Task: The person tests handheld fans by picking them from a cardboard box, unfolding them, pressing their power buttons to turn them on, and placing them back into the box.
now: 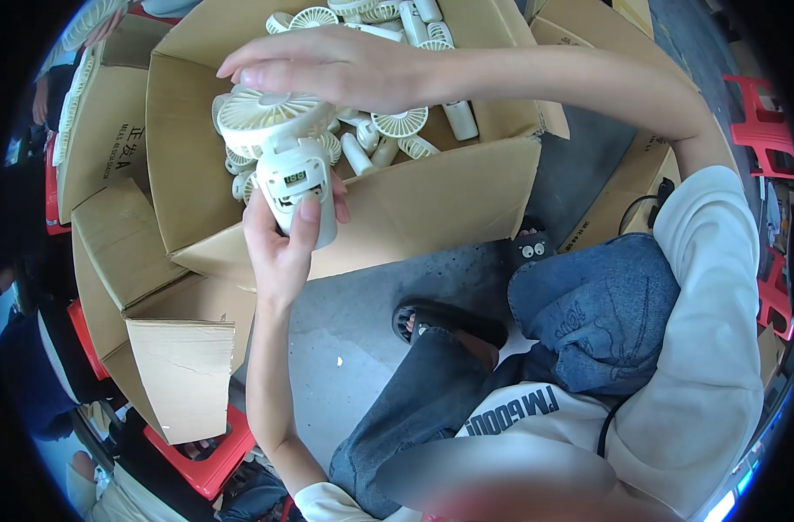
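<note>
My left hand [280, 248] is wrapped round the white handle of a small handheld fan [297, 184], with the thumb pressed on its front near the buttons. A small display with lit digits shows on the handle. The fan's round slatted head [271, 111] tilts upward. My right hand [332, 70] lies over the top of the head with its fingers stretched out; whether it touches the grille I cannot tell. Below and behind the fan, a large open cardboard box [440, 200] holds several more white handheld fans [400, 122], piled loosely.
Another open cardboard box [180, 365] stands at the lower left, close to a red stool [210, 452]. More red stools [762, 122] are at the right edge. Other people's limbs show at the left edge. My legs and a sandal [449, 324] are below the box.
</note>
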`<state>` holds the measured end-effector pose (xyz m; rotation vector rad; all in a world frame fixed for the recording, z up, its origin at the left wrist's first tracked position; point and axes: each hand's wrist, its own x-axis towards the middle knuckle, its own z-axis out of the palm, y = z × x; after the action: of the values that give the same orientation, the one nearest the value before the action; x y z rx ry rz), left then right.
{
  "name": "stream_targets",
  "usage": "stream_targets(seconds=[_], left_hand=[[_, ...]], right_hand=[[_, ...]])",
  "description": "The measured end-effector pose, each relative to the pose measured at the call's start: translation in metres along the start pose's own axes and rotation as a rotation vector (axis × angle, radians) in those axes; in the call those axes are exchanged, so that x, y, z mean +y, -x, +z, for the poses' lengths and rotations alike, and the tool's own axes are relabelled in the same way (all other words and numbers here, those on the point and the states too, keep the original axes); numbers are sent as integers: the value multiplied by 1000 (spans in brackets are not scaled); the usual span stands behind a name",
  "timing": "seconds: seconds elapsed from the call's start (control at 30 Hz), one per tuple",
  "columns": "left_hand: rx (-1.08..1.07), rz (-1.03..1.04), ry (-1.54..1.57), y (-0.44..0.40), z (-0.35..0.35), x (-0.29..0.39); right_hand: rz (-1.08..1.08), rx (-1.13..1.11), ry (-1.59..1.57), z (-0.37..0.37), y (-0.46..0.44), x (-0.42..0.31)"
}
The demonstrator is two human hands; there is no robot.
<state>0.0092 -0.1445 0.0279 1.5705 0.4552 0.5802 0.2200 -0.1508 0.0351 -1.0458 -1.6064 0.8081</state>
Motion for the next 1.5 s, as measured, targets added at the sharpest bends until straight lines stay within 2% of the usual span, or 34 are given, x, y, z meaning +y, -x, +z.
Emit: stream_targets(seconds=[1.2,1.3,1.5], left_hand=[[5,-22,-15,-1,4,1],[-43,-10,-82,0,1,0],[10,-5,-5,1,3,-1]], right_hand=[[61,-54,-5,3,0,0],[74,-60,-20,3,1,-1],[44,-54,-18,5,0,-2]])
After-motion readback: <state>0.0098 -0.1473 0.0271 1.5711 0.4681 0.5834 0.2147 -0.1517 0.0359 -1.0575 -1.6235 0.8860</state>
